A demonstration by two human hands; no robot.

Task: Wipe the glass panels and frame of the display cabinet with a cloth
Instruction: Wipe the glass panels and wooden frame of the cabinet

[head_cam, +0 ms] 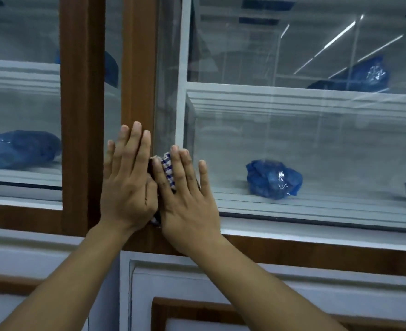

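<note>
The display cabinet has brown wooden frame posts (pixel 137 68) and glass panels (pixel 292 139). A blue-and-white checked cloth (pixel 168 172) is pressed against the lower left corner of the right glass panel. My right hand (pixel 187 199) lies flat over the cloth, fingers spread, and most of the cloth is hidden beneath it. My left hand (pixel 127 185) lies flat against the wooden post beside it, fingers pointing up, its edge touching the cloth and my right hand.
Behind the glass, white shelves (pixel 292 96) carry crumpled blue plastic bags (pixel 273 179), one more at left (pixel 18 149). A second wooden post (pixel 82 91) stands further left. Below runs a brown bottom rail (pixel 316 254) over white lower cabinet doors (pixel 221 283).
</note>
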